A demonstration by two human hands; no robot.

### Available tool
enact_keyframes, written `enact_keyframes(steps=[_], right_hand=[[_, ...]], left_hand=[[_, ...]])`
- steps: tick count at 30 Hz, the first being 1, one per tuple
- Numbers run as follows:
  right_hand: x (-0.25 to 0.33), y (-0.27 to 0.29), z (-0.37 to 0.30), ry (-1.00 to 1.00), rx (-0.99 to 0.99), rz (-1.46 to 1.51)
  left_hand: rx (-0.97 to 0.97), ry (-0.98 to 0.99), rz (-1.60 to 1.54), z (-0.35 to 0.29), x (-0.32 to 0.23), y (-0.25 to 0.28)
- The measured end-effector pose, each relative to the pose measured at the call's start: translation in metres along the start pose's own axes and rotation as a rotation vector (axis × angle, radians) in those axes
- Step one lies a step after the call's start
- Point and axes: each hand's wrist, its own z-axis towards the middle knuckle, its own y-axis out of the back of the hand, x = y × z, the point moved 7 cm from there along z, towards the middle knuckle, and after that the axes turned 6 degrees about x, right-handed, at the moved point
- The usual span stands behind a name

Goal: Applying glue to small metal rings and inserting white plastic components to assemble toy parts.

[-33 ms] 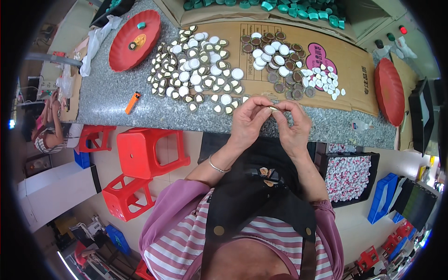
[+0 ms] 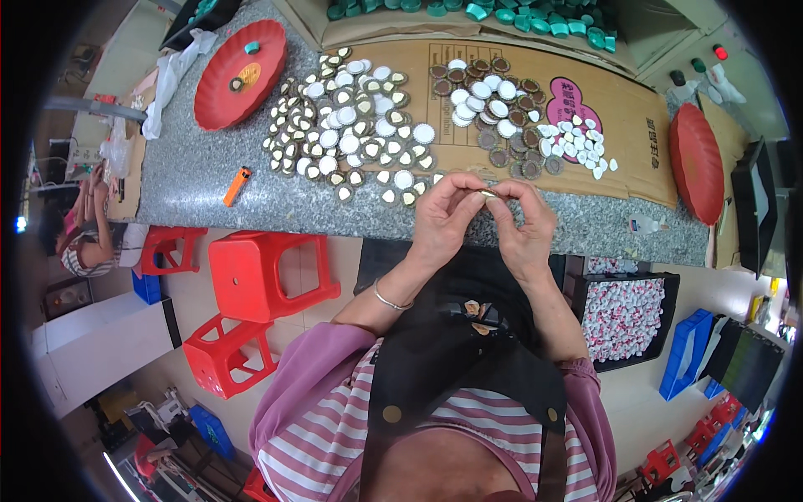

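In front of me, at the counter's near edge, both hands meet at the fingertips. My left hand (image 2: pixel 443 216) and my right hand (image 2: pixel 525 224) are closed, pinching between them a small round disc (image 2: pixel 488 193) with a pale piece showing; the fingers cover most of it. Beyond the left hand spread many brown, ridged-edge discs, such as this one with a cream piece on top (image 2: pixel 389 197), mixed with white ridged discs (image 2: pixel 424 134). Further right lie plain brown discs (image 2: pixel 499 157) beside a pile of small white pieces (image 2: pixel 596 156).
A cardboard sheet (image 2: pixel 644 125) lies under the discs. Red scalloped plates stand left (image 2: pixel 216 105) and right (image 2: pixel 696 167). An orange lighter-like object (image 2: pixel 237 186) and a small clear bottle (image 2: pixel 645 224) rest on the counter. Green cups (image 2: pixel 507 17) fill the shelf behind. Red stools (image 2: pixel 242 268) stand below left.
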Motion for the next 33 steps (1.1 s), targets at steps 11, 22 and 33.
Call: enact_keyframes(steps=[11, 22, 33], right_hand=[[-0.006, 0.03, -0.022, 0.071, -0.114, 0.09], [-0.005, 0.056, -0.041, 0.032, -0.093, 0.128], [-0.008, 0.038, -0.041, -0.009, 0.025, -0.026]], left_hand=[[0.101, -0.059, 0.292, 0.001, 0.002, -0.013], [0.397, -0.167, 0.579, 0.004, -0.018, -0.062], [0.516, -0.164, 0.732, 0.001, -0.034, -0.057]])
